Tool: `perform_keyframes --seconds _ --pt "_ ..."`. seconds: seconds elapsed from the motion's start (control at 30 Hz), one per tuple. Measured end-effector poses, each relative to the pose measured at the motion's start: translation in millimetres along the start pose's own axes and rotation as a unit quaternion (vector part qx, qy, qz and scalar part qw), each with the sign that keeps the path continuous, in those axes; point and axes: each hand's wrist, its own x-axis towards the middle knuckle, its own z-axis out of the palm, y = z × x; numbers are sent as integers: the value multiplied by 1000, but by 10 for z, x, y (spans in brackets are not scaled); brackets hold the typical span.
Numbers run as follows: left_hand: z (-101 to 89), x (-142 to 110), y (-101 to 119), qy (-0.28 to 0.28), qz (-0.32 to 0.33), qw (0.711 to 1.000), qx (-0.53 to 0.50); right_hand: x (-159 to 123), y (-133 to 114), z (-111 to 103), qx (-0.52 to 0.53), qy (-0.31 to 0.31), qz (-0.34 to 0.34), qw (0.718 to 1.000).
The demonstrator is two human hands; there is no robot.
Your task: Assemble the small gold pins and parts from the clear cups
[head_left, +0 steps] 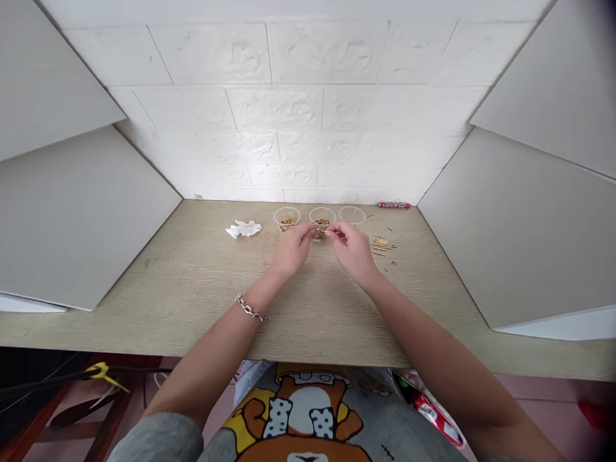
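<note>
My left hand and my right hand meet, slightly apart, at the near side of the middle clear plastic cup, which holds small gold-brown pieces. Thumb and fingers are pinched on both hands; whatever sits between the fingertips is too small to name. Just left stands another clear cup with small gold-coloured pieces, partly behind my left hand. To the right of my right hand lies a loose pile of thin gold-coloured sticks.
A third clear round container sits at the back, beside a red pen-like item. Crumpled white tissue lies left on the wooden table. Grey panels flank both sides, with a white brick-patterned wall behind.
</note>
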Motion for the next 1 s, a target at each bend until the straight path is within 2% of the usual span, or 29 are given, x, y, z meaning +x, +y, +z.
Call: perform_keyframes --seconds 0.27,1.0 --pt "14 -29 31 -32 68 994 83 -8 19 27 -25 -23 -17 999" --pt "18 -13 -9 -4 90 987 133 -20 16 41 7 -7 -4 1000"
